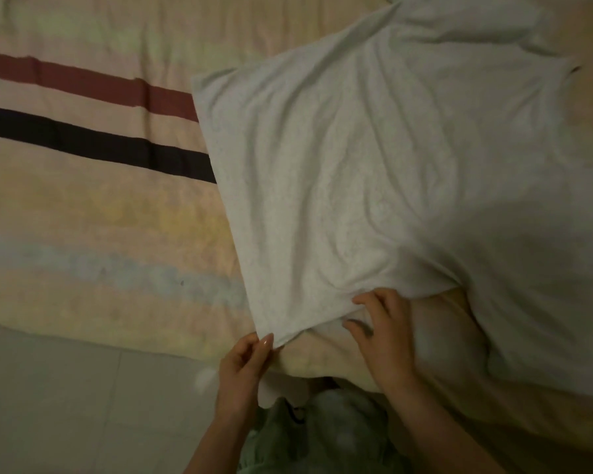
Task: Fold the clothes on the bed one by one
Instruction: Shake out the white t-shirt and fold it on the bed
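A pale grey T-shirt (391,165) lies spread over the bed, its hem toward me and its upper part running off toward the top right. My left hand (245,360) pinches the near left hem corner between thumb and fingers. My right hand (380,326) holds the hem a little to the right, with the thumb on top of the cloth edge and the fingers underneath. Between the two hands the hem is lifted slightly off the bed.
The bed wears a pastel striped sheet (83,206) with a maroon band (83,80) and a black band (83,142) on the left. The bed's near edge meets a grey tiled floor (65,405) at lower left. My green clothing (322,436) shows at the bottom.
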`<state>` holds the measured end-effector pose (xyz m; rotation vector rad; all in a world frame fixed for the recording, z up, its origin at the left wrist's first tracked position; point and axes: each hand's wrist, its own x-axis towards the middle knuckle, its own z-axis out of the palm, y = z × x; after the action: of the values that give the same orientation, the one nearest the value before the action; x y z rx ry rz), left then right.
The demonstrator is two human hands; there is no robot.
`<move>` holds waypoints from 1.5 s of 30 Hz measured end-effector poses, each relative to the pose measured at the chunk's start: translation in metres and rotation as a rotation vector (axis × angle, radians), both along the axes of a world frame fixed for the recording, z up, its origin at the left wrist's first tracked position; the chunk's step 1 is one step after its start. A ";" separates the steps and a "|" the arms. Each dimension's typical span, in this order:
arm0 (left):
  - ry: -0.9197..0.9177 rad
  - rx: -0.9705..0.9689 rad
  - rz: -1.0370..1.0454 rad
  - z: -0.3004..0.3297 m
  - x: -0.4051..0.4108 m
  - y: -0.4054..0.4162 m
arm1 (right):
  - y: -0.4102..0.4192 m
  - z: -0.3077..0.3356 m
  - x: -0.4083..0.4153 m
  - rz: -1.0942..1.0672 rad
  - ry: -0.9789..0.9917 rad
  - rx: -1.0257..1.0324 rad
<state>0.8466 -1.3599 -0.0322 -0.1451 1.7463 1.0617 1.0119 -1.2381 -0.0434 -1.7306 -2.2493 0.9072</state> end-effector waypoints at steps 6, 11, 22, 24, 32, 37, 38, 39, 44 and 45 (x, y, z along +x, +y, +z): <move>0.068 -0.019 -0.158 -0.004 0.004 0.011 | 0.009 -0.013 0.003 0.223 -0.071 0.222; 0.185 0.011 -0.243 -0.003 -0.017 0.009 | 0.024 -0.014 -0.003 0.351 0.003 0.297; 0.278 -0.147 -0.539 -0.010 -0.035 0.008 | 0.014 -0.010 0.006 0.454 -0.043 0.055; 0.286 -0.137 -0.493 -0.005 -0.040 0.015 | 0.019 -0.004 0.008 0.330 0.037 0.093; 0.098 -0.163 -0.130 -0.014 -0.064 0.073 | 0.040 -0.015 0.032 0.094 -0.315 0.097; 0.225 -0.242 -0.115 -0.023 -0.076 0.070 | 0.033 -0.030 0.058 0.055 -0.443 -0.103; 0.246 -0.245 -0.122 -0.022 -0.077 0.068 | 0.030 -0.031 0.064 0.044 -0.454 -0.105; 0.262 -0.251 -0.133 -0.020 -0.076 0.068 | 0.027 -0.032 0.067 0.031 -0.459 -0.103; 0.516 -0.308 -0.291 -0.010 -0.066 0.078 | 0.032 -0.019 0.075 0.052 -0.390 -0.118; 0.616 -0.296 -0.337 -0.007 -0.062 0.082 | 0.034 -0.013 0.079 0.050 -0.357 -0.090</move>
<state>0.7841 -1.2780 -0.0396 0.3186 2.3727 0.6252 1.0907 -1.2039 -0.0564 -2.0231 -2.5128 0.7695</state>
